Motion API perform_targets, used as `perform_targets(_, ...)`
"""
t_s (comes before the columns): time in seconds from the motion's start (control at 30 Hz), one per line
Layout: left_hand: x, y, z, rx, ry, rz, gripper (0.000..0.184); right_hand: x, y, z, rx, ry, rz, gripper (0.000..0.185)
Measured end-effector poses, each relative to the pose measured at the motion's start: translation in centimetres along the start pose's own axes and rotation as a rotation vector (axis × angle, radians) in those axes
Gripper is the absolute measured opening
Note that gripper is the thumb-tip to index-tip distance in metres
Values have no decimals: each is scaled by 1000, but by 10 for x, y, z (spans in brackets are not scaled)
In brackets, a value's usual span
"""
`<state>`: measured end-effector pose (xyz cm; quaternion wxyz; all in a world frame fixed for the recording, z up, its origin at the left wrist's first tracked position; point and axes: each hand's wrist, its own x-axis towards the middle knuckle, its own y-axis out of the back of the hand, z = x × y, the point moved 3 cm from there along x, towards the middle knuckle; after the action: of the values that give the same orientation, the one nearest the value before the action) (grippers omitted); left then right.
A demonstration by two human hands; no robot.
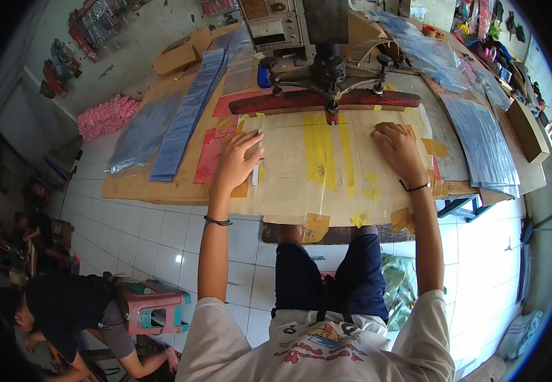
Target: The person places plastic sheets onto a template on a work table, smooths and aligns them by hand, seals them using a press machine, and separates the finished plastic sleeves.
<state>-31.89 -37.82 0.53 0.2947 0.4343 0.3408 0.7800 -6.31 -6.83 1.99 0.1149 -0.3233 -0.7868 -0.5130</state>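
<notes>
Yellow and brown tape strips mark a tan work sheet [288, 184] in front of me, with clear film over part of it. Near the sheet's left side, my left hand [241, 156] rests with its fingers apart, touching a narrow white strip [256, 167]. My right hand [400, 149] lies on the sheet's right part, fingers bent over the surface, with no object visible in it. Beyond both hands, a long red press bar [371, 99] spans the far edge of the sheet under a dark metal frame.
Stacked blue plastic sheets [193, 114] lie left, and more plastic sheets [479, 143] lie right beside a cardboard box [528, 132]. A machine with dials [272, 25] stands behind. At lower left, a person [66, 312] bends beside stacked stools [158, 309].
</notes>
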Motion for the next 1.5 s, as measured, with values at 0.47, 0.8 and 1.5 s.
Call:
perform_targets(0.47, -2, 4, 3, -41, -39, 27, 37, -29, 8, -11, -92, 15, 31, 25)
perform_targets(0.8, -3, 4, -2, -128, 41, -20, 37, -46, 14, -12, -88, -76, 16, 28)
perform_targets(1.5, -4, 5, -1, -104, 43, 16, 37, -48, 15, -9, -48, -95, 24, 26)
